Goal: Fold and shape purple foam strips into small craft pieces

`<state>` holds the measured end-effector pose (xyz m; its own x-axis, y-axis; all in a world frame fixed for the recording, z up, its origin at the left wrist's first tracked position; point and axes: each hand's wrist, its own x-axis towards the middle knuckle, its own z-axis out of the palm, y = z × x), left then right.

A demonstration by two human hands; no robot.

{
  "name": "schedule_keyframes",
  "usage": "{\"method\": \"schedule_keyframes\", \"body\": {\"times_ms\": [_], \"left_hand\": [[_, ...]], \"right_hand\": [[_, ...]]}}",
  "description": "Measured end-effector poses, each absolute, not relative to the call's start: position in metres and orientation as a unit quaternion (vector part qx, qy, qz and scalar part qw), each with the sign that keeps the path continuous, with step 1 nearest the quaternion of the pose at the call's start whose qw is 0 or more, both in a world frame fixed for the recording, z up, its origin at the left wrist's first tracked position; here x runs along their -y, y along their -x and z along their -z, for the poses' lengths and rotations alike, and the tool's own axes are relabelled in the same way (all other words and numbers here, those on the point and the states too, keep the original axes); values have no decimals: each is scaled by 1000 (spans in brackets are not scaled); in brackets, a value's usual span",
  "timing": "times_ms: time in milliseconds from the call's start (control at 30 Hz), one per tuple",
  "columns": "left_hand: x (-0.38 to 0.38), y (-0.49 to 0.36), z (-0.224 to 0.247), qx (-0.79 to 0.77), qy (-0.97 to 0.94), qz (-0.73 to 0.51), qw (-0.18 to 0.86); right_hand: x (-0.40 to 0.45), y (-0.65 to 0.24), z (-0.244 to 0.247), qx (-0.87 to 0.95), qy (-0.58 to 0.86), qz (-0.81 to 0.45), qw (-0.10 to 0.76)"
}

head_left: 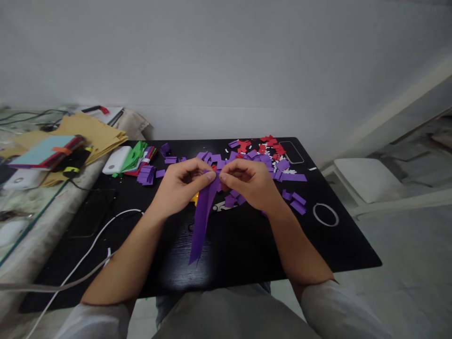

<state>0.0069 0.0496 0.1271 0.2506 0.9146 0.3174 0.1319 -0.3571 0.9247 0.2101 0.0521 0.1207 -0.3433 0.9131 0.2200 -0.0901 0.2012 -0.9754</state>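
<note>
Between my hands a long folded strip of purple paper (201, 221) hangs down toward the table's front edge. My left hand (185, 186) pinches its upper end between thumb and fingers. Close by on the right, my right hand (247, 181) has its thumb and fingertips pressed together at the strip's top edge. Under and behind the hands, a pair of scissors (221, 206) lies partly hidden, with a bit of yellow showing to its left. Small cut purple paper pieces (282, 165) lie heaped behind and to the right of my hands.
Red paper scraps (270, 141) and white bits lie at the back right of the black table (240, 249). A tape-like ring (325, 214) is at the right. Green paper (134, 157) and brown envelopes (92, 134) are at the left. A white cable (95, 240) crosses the left side.
</note>
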Motion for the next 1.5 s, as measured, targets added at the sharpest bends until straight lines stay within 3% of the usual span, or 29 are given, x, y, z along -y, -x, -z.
{"method": "schedule_keyframes", "body": {"times_ms": [467,767,1500], "left_hand": [[-50,-15,-122,-409,-659,-506,377],[-49,-15,-122,-392,-630,-450,496],[-47,-15,-118,-410,-654,-439,460]], "right_hand": [[-50,-208,-120,606,328,-534,490],[-54,-206,-120,567,356,-522,529],[-51,-206,-123,585,370,-515,506]]}}
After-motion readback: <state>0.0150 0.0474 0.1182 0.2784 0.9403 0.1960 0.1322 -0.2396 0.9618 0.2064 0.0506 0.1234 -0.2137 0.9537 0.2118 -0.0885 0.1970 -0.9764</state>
